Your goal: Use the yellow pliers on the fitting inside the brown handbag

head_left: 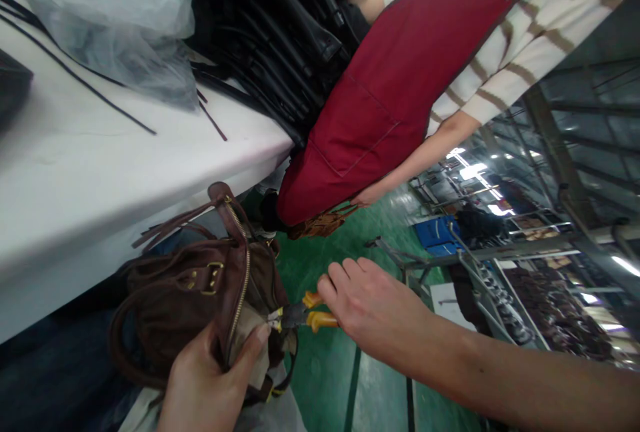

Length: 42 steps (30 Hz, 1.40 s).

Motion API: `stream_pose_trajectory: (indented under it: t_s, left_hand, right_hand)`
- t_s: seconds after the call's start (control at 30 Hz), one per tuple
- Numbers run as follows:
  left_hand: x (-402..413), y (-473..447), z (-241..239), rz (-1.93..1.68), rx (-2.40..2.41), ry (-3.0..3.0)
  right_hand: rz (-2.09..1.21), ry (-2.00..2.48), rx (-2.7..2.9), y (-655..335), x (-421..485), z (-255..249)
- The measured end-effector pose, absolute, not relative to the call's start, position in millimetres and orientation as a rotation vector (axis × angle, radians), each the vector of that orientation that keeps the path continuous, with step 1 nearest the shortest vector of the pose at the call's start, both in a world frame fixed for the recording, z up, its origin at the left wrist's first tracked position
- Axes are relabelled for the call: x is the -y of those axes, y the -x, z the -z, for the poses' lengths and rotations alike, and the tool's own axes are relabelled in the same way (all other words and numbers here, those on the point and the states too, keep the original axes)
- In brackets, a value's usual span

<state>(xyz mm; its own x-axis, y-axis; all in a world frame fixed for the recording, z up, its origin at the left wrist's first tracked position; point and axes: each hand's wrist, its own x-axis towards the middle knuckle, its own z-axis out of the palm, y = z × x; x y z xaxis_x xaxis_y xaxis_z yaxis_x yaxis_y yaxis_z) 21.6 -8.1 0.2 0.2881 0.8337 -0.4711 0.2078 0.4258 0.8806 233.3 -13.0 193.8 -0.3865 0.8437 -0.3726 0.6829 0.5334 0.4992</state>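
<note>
1. Green factory flooring lay below; a white table stood above the hands.
2. Left hand pinched the brown handbag by its zipper edge — fingers closed on it.
3. Right hand gripped orange-handled pliers, just left of its fingertips.
4. Pliers lay roughly level, nose pointing left at the zipper end.
5. Holding the bag taut — squeezing steadily — would likely serve best.

brown leather handbag: brass zipper open, straps loose, lies just below the white table edge | pliers: orange-yellow handles, jaws at the zipper end, seemingly gripping the pull, partly hidden | both held, touching
</note>
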Motion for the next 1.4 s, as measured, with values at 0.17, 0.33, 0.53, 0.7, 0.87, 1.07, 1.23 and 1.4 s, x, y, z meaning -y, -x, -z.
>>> stream_pose_trajectory:
  t_s: [0.17,0.33,0.53,0.7,0.87,1.07,1.23,1.4]
  left_hand:
    - [5,-22,0,-0.521,-1.221,-1.065]
    - [1,-32,-18,-0.517,-1.251,-1.052]
    - [0,-41,-28,-0.563,-1.32,-1.011]
    - [1,-43,-34,-0.601,-1.337,-1.004]
    - [0,-42,-29,-0.613,-1.3,-0.945]
    - [-5,-43,-26,-0.559,-1.257,-0.871]
    - [-5,-45,-16,-0.589,-1.288,-0.966]
    - [-5,-44,-2,-0.642,-1.3,-1.03]
  right_hand:
    - [-0.412,-1.206,-2.175,-229,13,-194]
    - [-0.412,-1.179,-2.16,-228,13,-195]
    - [-0.375,-1.204,-2.146,-226,11,-195]
    - [-0.324,-1.222,-2.164,-227,9,-190]
    - [-0.318,-1.24,-2.167,-227,8,-187]
    - [-0.344,-1.217,-2.16,-227,6,-188]
    - [-0.313,-1.219,-2.151,-228,5,-187]
    - [-0.306,-1.233,-2.156,-230,4,-185]
